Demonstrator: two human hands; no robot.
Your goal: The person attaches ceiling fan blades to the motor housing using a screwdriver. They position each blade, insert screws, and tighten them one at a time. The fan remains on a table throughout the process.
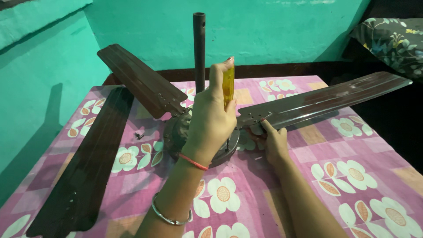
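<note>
Two blades [317, 102] sat bolted to the fan motor [176, 134]; a third blade [88, 167] lay loose on the table [352, 176], so fitting looked roughly two-thirds done. The left hand [209, 119] gripped a yellow screwdriver [228, 83] upright over the hub. The right hand [274, 143] pressed the right blade's root, fingers partly curled.

Motor housing [174, 132] largely hidden behind the left hand [210, 119]. Screwdriver [228, 83] shaft mostly covered by that hand; tip contact not discernible. Right hand [273, 143] fingertips obscured under the right blade [326, 101]. Loose blade [88, 167] cut off at lower edge. Small dark items [139, 135] on the cloth too small to identify.
</note>
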